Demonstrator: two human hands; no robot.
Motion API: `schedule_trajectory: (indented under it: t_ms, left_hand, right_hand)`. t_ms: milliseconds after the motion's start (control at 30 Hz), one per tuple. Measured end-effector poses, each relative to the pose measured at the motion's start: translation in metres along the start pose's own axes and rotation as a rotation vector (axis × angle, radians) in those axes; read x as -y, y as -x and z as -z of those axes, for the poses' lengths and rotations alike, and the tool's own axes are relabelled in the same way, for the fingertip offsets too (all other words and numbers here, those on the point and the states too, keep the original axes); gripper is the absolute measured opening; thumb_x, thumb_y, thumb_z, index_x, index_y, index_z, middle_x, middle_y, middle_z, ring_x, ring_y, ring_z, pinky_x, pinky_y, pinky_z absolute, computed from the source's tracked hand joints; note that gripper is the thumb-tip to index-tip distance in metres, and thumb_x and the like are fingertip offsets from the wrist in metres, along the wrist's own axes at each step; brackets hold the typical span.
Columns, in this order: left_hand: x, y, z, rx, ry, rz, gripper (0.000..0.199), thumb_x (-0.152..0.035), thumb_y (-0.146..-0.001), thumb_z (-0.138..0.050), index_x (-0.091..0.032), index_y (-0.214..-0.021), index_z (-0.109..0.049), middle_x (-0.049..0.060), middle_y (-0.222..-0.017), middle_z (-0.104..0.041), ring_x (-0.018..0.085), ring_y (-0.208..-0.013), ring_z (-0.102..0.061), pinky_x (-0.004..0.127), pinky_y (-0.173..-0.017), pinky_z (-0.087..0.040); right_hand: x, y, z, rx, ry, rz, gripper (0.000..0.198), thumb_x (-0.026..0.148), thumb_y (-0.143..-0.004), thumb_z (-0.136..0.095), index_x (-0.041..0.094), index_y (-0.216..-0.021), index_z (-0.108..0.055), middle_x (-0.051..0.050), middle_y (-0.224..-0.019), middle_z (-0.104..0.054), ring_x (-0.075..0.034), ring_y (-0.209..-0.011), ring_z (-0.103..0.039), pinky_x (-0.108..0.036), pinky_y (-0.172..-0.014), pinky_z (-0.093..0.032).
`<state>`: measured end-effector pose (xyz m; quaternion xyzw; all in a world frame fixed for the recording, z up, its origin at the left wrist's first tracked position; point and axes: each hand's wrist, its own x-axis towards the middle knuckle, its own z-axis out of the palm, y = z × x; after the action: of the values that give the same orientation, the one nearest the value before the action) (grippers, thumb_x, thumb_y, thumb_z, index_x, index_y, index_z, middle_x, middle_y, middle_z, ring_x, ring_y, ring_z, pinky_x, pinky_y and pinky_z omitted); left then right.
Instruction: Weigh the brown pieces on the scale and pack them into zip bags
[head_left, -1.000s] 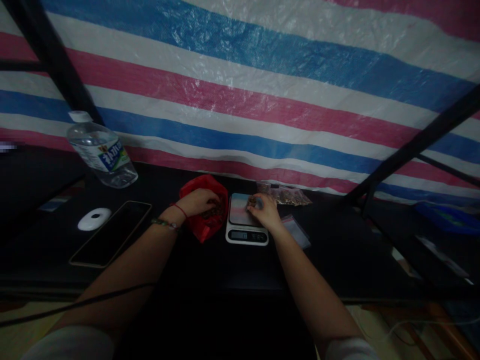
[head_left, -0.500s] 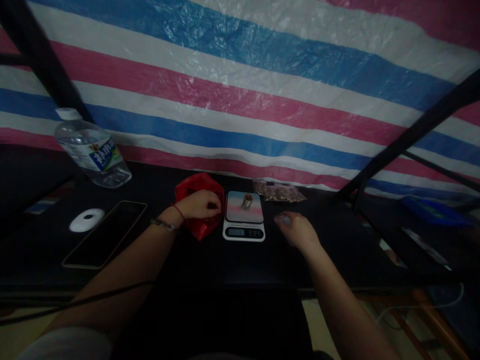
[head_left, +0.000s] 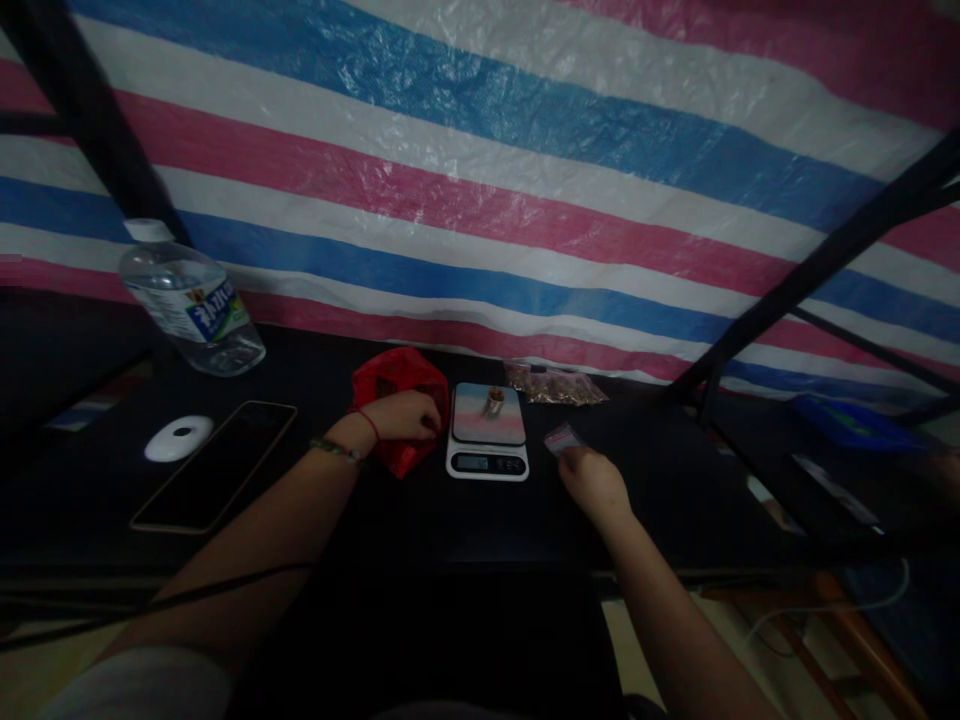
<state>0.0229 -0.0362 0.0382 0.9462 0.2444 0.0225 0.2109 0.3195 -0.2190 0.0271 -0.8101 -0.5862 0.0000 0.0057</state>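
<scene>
My left hand lies over a red plastic bag, fingers curled in near its right side. What those fingers hold, if anything, is hidden. Dark bits show inside the bag's mouth. Beside the bag is a white kitchen scale with a lit display. A small cup with brown contents stands on its plate. To the right of the scale, my right hand is closed on a small clear zip bag, which sticks out past the fingertips.
Several filled small zip bags lie behind the scale. At left are a phone, a white oval case and a water bottle. Black frame bars slant at the right, and a striped tarp hangs behind.
My right hand has turned slightly, and the small zip bag now shows more plainly at its fingertips. My left hand has shifted slightly lower at the red bag. The view has shifted a little.
</scene>
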Motion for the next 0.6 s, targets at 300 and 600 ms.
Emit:
schedule_trajectory:
  t_ms: [300,600]
  left_hand:
    - [-0.008,0.004,0.008,-0.069,-0.074,-0.001,0.022,-0.024,-0.083,-0.052,-0.016,-0.088,-0.072,0.005,-0.088,-0.070,0.015,-0.077,-0.063,0.022,-0.069,-0.044]
    - [0.012,0.009,0.014,-0.272,-0.084,-0.010,0.018,-0.021,-0.078,-0.055,-0.016,-0.087,-0.070,0.006,-0.094,-0.067,0.018,-0.086,-0.061,0.027,-0.080,-0.045]
  right_hand:
    - [-0.012,-0.005,0.004,0.062,-0.112,0.016,0.031,0.027,-0.088,-0.042,0.019,-0.087,-0.072,-0.010,-0.087,-0.073,-0.021,-0.079,-0.068,-0.026,-0.065,-0.042]
    - [-0.033,-0.020,0.023,-0.401,-0.528,0.009,0.033,0.036,-0.089,-0.042,0.016,-0.093,-0.067,-0.011,-0.092,-0.070,-0.023,-0.086,-0.065,-0.031,-0.075,-0.046]
